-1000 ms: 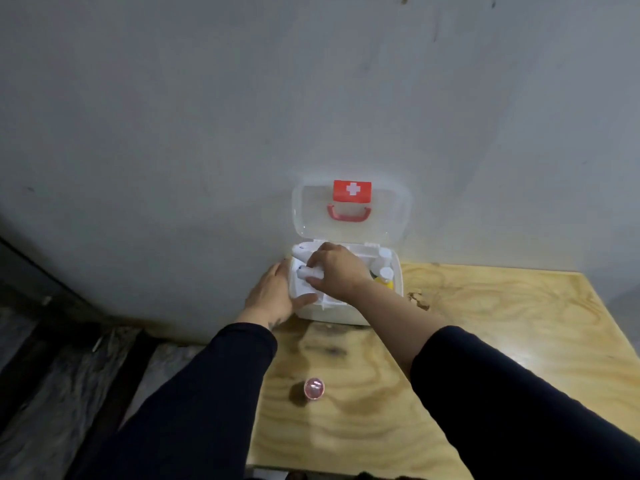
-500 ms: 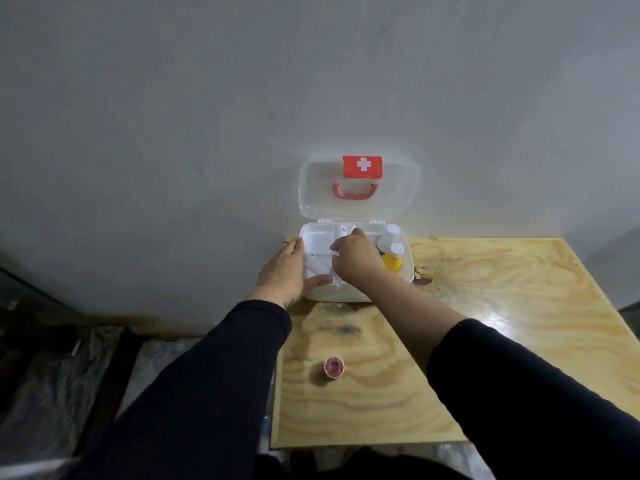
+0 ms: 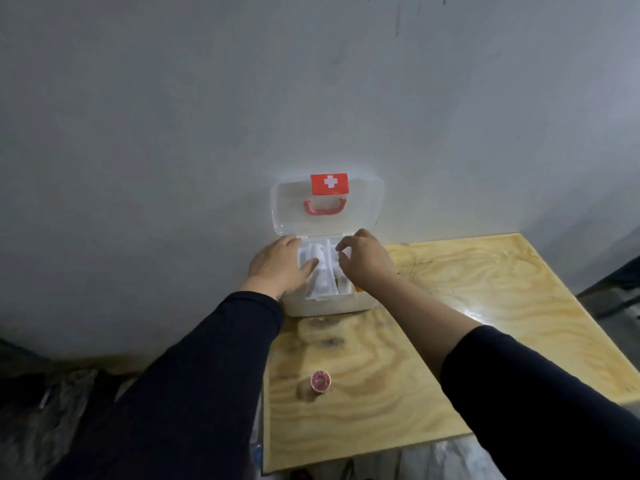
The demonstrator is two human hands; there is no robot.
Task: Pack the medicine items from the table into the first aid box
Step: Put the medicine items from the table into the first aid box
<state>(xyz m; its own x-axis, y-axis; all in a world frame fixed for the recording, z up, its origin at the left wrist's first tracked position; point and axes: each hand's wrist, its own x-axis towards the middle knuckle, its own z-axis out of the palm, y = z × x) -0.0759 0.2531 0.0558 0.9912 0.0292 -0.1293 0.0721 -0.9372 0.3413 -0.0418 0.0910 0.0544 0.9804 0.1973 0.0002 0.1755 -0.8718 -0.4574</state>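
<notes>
– Plywood table [image 3: 485, 306] pushed against a bare grey wall [image 3: 173, 133], with the first aid box [image 3: 325, 304] at the far edge and its clear lid [image 3: 363, 202] tipped back on the wall. Anything left out?

– Just one: a small round red-topped pot [image 3: 321, 381], alone on the wood near the front edge. Looks to be standing upright, cap facing up, so no long axis to line up with.

– And the hands?

– Both up at the box, well apart from the pot. Left hand [image 3: 277, 268] spread flat over the box's left side, fingers loose and open, thumb lying across the tray beside a white tube [image 3: 320, 268]. Right hand [image 3: 367, 261] hovering over the tray's right half, fingers curled inward; cannot tell whether anything sits inside that curl.

– Which way from the fingers to the pot?

– Straight back toward the body, between the two forearms, closer to the left sleeve than to the right one. About equally far from either hand.

– So which hand for it?

– Probably the right, if empty: not bracing anything, and free to pull back and come down over the cap. Left better kept on the box. Bears watching the left sleeve, though; could knock the pot on a careless draw-back.
</notes>
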